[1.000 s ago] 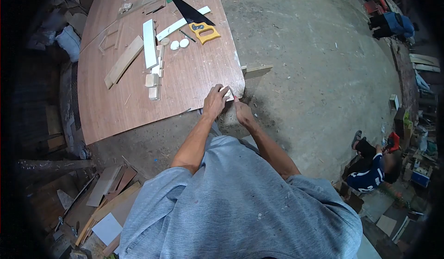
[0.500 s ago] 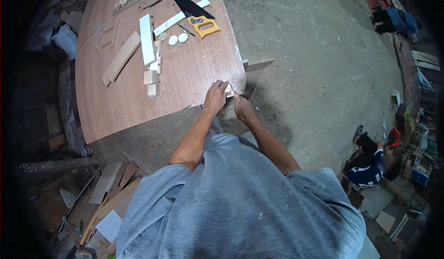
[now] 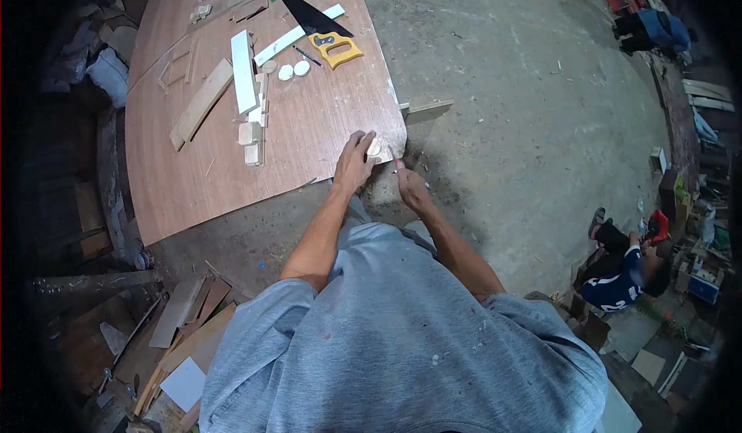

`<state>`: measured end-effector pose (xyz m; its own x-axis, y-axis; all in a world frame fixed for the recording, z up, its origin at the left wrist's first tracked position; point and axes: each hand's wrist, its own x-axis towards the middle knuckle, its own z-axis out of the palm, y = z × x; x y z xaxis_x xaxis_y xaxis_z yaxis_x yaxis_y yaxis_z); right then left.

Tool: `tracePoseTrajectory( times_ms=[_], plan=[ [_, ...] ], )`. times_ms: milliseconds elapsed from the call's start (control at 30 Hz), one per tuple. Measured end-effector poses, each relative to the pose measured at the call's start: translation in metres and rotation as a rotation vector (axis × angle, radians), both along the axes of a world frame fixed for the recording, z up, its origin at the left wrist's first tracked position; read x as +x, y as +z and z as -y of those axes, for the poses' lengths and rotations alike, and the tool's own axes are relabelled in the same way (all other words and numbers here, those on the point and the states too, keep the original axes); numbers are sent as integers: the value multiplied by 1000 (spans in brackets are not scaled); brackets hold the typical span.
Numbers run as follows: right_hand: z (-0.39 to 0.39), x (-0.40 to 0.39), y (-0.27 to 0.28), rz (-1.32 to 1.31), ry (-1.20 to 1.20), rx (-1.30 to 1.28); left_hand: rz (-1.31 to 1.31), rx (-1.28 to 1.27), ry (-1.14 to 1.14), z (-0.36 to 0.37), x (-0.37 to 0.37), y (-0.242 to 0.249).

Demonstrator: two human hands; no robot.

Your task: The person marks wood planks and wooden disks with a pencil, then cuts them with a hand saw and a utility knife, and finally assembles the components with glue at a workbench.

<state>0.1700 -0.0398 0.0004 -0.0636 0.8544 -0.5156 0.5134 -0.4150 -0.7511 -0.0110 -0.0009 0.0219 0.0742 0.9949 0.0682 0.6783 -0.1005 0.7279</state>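
At the near right corner of the wooden table [image 3: 309, 139], my left hand [image 3: 355, 161] is closed on a small pale wooden piece [image 3: 374, 148]. My right hand [image 3: 413, 186] grips a small tool with a red part [image 3: 398, 163], just off the table edge and a little to the right of the piece. The tool's tip is too small to make out. Two white discs [image 3: 301, 68] lie farther up the table, with a yellow-handled saw [image 3: 335, 47] beyond them.
White strips [image 3: 243, 71], a long board [image 3: 202, 104] and small wooden blocks [image 3: 249, 132] lie on the table. A board [image 3: 430, 111] juts out past its right edge. One person [image 3: 624, 278] is at the lower right, another [image 3: 657, 31] at the upper right.
My right hand has moved slightly right, with the tool now apart from the wooden piece. My left hand has shifted slightly left, and more of the piece shows. The whole view has shifted a little.
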Motion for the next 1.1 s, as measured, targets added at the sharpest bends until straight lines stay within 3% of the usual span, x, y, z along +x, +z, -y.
tracePoseTrajectory(
  times_ms=[133,633,800,933,1100],
  plan=[
    [-9,-4,-8,-19,-16,26,-34,-66,-85,-3,-3,-5],
    [-14,-22,-13,-5,13,51,1,-88,-77,-8,-4,-5],
    [-16,-35,-6,199,58,150,-10,-59,-68,-11,-2,-6],
    [-14,-36,8,221,11,17,-46,-52,20,-3,3,-8],
    [-8,-21,-5,170,49,58,-89,-65,132,-4,15,0]
  ],
)
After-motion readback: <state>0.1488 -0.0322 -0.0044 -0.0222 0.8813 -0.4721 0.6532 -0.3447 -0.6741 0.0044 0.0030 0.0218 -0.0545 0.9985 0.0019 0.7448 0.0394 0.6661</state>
